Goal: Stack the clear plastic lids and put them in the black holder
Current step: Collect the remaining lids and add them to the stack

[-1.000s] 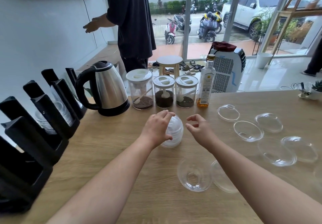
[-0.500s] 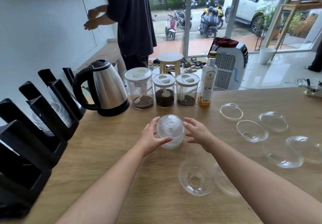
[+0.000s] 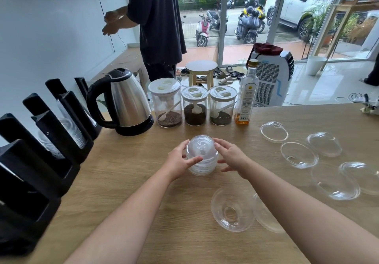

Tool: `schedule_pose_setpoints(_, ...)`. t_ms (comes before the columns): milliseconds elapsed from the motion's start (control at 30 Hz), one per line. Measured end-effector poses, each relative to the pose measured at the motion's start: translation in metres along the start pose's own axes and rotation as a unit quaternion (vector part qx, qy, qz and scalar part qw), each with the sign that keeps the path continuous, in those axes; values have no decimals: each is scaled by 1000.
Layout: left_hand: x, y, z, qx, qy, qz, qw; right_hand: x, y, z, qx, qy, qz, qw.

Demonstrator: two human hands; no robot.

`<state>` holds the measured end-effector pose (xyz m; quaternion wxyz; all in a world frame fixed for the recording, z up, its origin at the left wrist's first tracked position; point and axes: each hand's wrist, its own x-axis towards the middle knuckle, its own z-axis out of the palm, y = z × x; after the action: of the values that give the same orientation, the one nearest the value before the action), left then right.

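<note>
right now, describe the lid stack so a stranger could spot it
On the wooden table, look in front of the three jars by the kettle. There the stack of lids stands dome-up between the left hand and right hand. Unlike the loose lids nearby, it is several nested together.

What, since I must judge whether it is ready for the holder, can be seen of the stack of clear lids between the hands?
The stack of clear lids is a nest of domed, see-through plastic lids, dome up, with a round opening at the top and rims layered as rings at the bottom. It seems to stand upright on the wooden table. The left hand grips its left side, thumb across the front; the right hand touches its upper right side with fingertips.
</note>
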<state>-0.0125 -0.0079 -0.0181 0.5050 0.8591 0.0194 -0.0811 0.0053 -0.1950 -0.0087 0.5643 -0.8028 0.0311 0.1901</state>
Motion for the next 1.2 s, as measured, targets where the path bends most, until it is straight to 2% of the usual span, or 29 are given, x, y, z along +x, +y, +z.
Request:
schedule_pose_setpoints(133, 0, -2, -2, 33, 3, 5, 999, -6, -3, -3, -14, 2, -13, 1000)
schedule_pose_setpoints(300, -16, 0, -8, 85, 157, 104, 978, -14, -10, -32, -74, 42, -25, 996)
schedule_pose_setpoints(433, -35, -14, 2, 115, 78, 90, 986, -30, -7, -68, -199, 5, 10, 980)
schedule_pose_setpoints(600, -47, -13, 26, 165, -92, -21, 982, -55, 8, -99, -329, -82, 84, 937)
schedule_pose_setpoints(667, -50, -7, 36, 175, -131, -49, 975, -63, 13, -102, -374, -96, 92, 918)
schedule_pose_setpoints(800, -52, 3, 53, 163, -149, -53, 974, -82, 19, -100, -482, -67, 75, 870)
schedule_pose_setpoints(867, -53, 7, 60, 165, -164, -54, 971, -93, 20, -98, -503, -60, 81, 859)
schedule_pose_setpoints(1067, -52, 11, 73, 158, -159, -60, 973, -110, 28, -87, -512, -57, 90, 852)
schedule_pose_setpoints(1200, -55, 13, 73, 52, -151, -88, 983, -109, 42, -80, -499, -60, 94, 859)
